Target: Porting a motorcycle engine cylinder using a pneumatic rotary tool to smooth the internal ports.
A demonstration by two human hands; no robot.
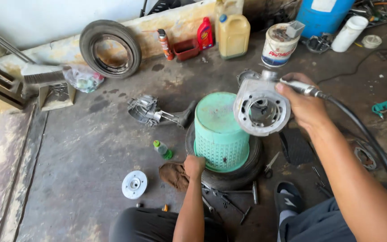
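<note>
My right hand (305, 106) grips a slim metal air tool (302, 88) with a black hose (372, 143) trailing to the right. The same hand steadies a grey metal engine cylinder (260, 110), its round bore facing me, above the edge of an upturned green plastic basket (218, 134). The basket stands on a small black tyre (229, 177) lying flat. My left hand (194, 165) is closed at the edge of a brown rag (173, 175) on the floor beside the tyre.
On the concrete floor lie an engine casing (146, 111), a small green bottle (162, 149), a white disc (134, 184), loose wrenches (229, 197) and pliers (270, 165). Along the wall are a tyre (109, 49), oil jugs (234, 36), a paint bucket (279, 45) and a blue drum (323, 15).
</note>
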